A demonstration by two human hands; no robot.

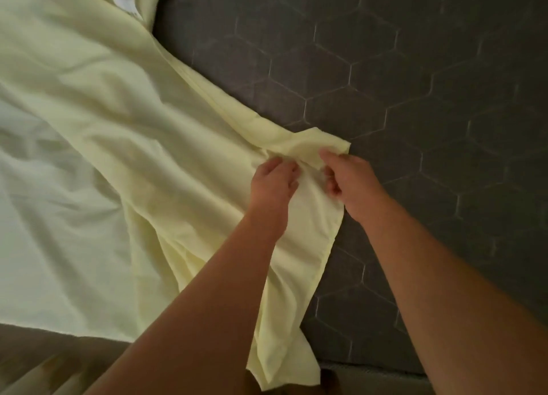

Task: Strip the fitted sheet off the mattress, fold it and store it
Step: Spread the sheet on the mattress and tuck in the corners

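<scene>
A: Where's the open room?
B: Right half. Bare mattress (415,83), flat quilted top, exposed from the far edge of view down to its near edge. A hand can come in from the right.
A: Left side?
B: Fitted sheet (103,127) covers it: loose, rumpled, with a folded hem running diagonally into the centre. One strip hangs over the near edge between the forearms.
A: Centre?
B: Tight. Left hand (274,181) and right hand (347,178) both grip the sheet corner, with only a narrow gap between them. Forearms block the lower middle. Floor (44,362) shows bottom left.
</scene>
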